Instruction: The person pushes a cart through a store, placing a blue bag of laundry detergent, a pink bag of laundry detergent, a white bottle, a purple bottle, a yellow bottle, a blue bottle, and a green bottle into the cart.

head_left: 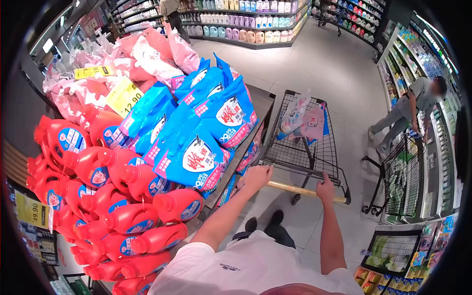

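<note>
A black wire shopping cart (288, 147) stands in front of me, its yellow handle (290, 187) level with my waist. My left hand (257, 177) is closed around the handle's left end. Toward the other end, my right hand (325, 190) is closed on the handle with one finger pointing forward. Inside the basket lie a pink package (313, 124) and a clear plastic bag (293, 117) with white and blue contents; something blue shows beneath them. Close to my left forearm sit blue detergent bags (194, 161) on a display.
Stacked red bottles (118, 216) and pink bags (142, 54) fill the display at left, with yellow price signs (123, 96). A person (415, 101) bends beside another cart (400, 179) at right. Bottle shelves (241, 22) line the back; another person (171, 14) stands there.
</note>
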### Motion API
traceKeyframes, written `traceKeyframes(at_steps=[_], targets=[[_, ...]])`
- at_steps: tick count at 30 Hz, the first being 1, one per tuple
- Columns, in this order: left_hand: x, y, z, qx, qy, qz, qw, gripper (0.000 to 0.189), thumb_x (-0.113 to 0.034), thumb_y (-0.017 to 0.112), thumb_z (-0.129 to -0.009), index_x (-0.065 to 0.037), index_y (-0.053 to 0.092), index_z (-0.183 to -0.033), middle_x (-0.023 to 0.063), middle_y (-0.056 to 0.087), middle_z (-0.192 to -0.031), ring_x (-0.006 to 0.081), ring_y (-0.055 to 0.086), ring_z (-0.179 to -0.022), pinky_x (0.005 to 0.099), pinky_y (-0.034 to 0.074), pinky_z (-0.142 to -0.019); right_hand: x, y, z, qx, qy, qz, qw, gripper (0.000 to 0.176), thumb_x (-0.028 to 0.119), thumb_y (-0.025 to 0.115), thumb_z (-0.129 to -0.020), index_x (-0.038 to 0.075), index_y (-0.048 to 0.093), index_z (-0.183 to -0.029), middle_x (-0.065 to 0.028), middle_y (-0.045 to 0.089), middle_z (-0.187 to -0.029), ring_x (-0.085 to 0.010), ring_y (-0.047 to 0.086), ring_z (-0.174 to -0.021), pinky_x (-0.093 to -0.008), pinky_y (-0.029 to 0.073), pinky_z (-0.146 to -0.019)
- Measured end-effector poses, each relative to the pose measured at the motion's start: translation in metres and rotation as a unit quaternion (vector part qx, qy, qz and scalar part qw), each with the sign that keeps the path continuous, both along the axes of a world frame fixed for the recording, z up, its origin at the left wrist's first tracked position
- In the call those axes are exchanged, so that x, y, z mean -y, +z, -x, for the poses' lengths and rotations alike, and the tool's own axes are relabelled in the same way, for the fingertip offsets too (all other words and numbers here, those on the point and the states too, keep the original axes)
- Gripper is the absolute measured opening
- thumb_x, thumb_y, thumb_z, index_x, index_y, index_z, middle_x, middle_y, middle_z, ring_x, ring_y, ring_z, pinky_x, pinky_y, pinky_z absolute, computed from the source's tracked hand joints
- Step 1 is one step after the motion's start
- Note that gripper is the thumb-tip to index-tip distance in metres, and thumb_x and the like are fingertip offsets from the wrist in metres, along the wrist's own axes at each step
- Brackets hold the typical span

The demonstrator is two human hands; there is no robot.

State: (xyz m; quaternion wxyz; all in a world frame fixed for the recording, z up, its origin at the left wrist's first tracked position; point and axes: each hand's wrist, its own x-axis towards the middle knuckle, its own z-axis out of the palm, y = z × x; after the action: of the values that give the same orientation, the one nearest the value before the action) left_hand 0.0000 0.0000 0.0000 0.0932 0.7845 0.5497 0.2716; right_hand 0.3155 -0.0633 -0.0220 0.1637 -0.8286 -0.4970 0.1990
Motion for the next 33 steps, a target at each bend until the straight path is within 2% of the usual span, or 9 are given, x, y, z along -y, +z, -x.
traceKeyframes(at_steps=[2, 3, 6, 10, 14, 19, 26, 32, 33], targets=[[-0.002, -0.001, -0.003, 0.037, 0.006, -0.033, 0.999, 0.038, -0.033, 0.06, -0.095, -0.007, 0.067, -0.068, 0.0156, 0.064, -0.063, 0.0364, 0.065, -0.058, 0.0477, 0.052, -0.055, -0.003, 0.01, -0.003, 0.019, -0.002, -0.016, 1.0, 0.055, 0.025, 0.06, -0.087, 0.024, 0.054, -0.143, -0.0169, 0.074, -0.096, -0.0388, 0.07, -0.094, -0.0486, 0.055, -0.088], [-0.033, 0.003, 0.014, -0.005, 0.006, -0.026, 1.0, 0.038, -0.033, 0.06, -0.095, -0.007, 0.067, -0.068, 0.0156, 0.064, -0.063, 0.0364, 0.065, -0.058, 0.0477, 0.052, -0.055, -0.035, -0.011, 0.017, -0.023, -0.001, -0.009, 1.0, 0.055, 0.025, 0.06, -0.087, 0.024, 0.054, -0.143, -0.0169, 0.074, -0.096, -0.0388, 0.07, -0.094, -0.0486, 0.055, -0.088], [-0.06, -0.001, -0.019, 0.011, 0.029, -0.018, 0.999, 0.038, -0.034, 0.06, -0.096, -0.008, 0.067, -0.07, 0.0146, 0.064, -0.063, 0.0363, 0.065, -0.059, 0.0481, 0.051, -0.055, -0.063, 0.001, -0.015, 0.021, -0.005, -0.012, 1.0, 0.053, 0.026, 0.06, -0.088, 0.023, 0.055, -0.14, -0.0165, 0.074, -0.095, -0.0387, 0.07, -0.093, -0.0492, 0.055, -0.086], [-0.092, 0.001, -0.04, 0.01, 0.041, -0.012, 0.999, 0.038, -0.035, 0.058, -0.096, -0.007, 0.069, -0.073, 0.0175, 0.065, -0.063, 0.0383, 0.066, -0.059, 0.0491, 0.054, -0.056, -0.102, 0.01, -0.037, 0.03, 0.022, -0.021, 0.999, 0.051, 0.026, 0.06, -0.089, 0.021, 0.056, -0.139, -0.0163, 0.073, -0.092, -0.0385, 0.07, -0.091, -0.0495, 0.055, -0.085], [-0.117, 0.015, -0.069, 0.025, 0.06, -0.02, 0.998, 0.038, -0.035, 0.058, -0.096, -0.008, 0.069, -0.072, 0.0177, 0.065, -0.063, 0.0378, 0.066, -0.058, 0.0485, 0.054, -0.056, -0.145, 0.002, -0.072, 0.048, 0.067, -0.067, 0.994, 0.047, 0.026, 0.058, -0.09, 0.015, 0.058, -0.137, -0.0169, 0.072, -0.084, -0.0375, 0.069, -0.085, -0.0507, 0.054, -0.079], [-0.15, 0.008, -0.102, 0.003, 0.096, 0.002, 0.995, 0.038, -0.037, 0.061, -0.095, -0.009, 0.07, -0.071, 0.0159, 0.064, -0.063, 0.0364, 0.065, -0.06, 0.0468, 0.053, -0.057, -0.186, 0.014, -0.11, 0.053, 0.089, -0.07, 0.992, 0.042, 0.025, 0.058, -0.091, 0.015, 0.06, -0.132, -0.0167, 0.071, -0.08, -0.0375, 0.07, -0.081, -0.0498, 0.054, -0.075], [-0.181, 0.02, -0.147, 0.013, 0.141, -0.006, 0.99, 0.039, -0.036, 0.061, -0.096, -0.008, 0.07, -0.071, 0.0165, 0.063, -0.062, 0.0372, 0.065, -0.059, 0.0478, 0.051, -0.056, -0.245, 0.023, -0.147, 0.048, 0.086, -0.184, 0.978, 0.04, 0.016, 0.057, -0.092, 0.013, 0.056, -0.132, -0.0164, 0.068, -0.073, -0.038, 0.067, -0.072, -0.0519, 0.05, -0.066], [-0.212, 0.031, -0.184, 0.014, 0.133, 0.027, 0.991, 0.038, -0.038, 0.06, -0.095, -0.01, 0.071, -0.072, 0.0155, 0.066, -0.064, 0.0373, 0.066, -0.061, 0.0498, 0.051, -0.057, -0.295, 0.022, -0.186, 0.029, 0.082, -0.25, 0.964, 0.042, 0.013, 0.057, -0.093, 0.015, 0.051, -0.134, -0.0133, 0.066, -0.069, -0.0366, 0.065, -0.065, -0.0505, 0.048, -0.06], [-0.217, 0.032, -0.19, -0.025, 0.139, 0.061, 0.988, 0.04, -0.04, 0.056, -0.097, -0.011, 0.072, -0.074, 0.0151, 0.067, -0.066, 0.0375, 0.066, -0.062, 0.0512, 0.051, -0.059, -0.305, 0.021, -0.191, 0.026, 0.082, -0.261, 0.962, 0.042, 0.013, 0.057, -0.093, 0.015, 0.051, -0.134, -0.012, 0.065, -0.069, -0.036, 0.065, -0.063, -0.05, 0.048, -0.059]])
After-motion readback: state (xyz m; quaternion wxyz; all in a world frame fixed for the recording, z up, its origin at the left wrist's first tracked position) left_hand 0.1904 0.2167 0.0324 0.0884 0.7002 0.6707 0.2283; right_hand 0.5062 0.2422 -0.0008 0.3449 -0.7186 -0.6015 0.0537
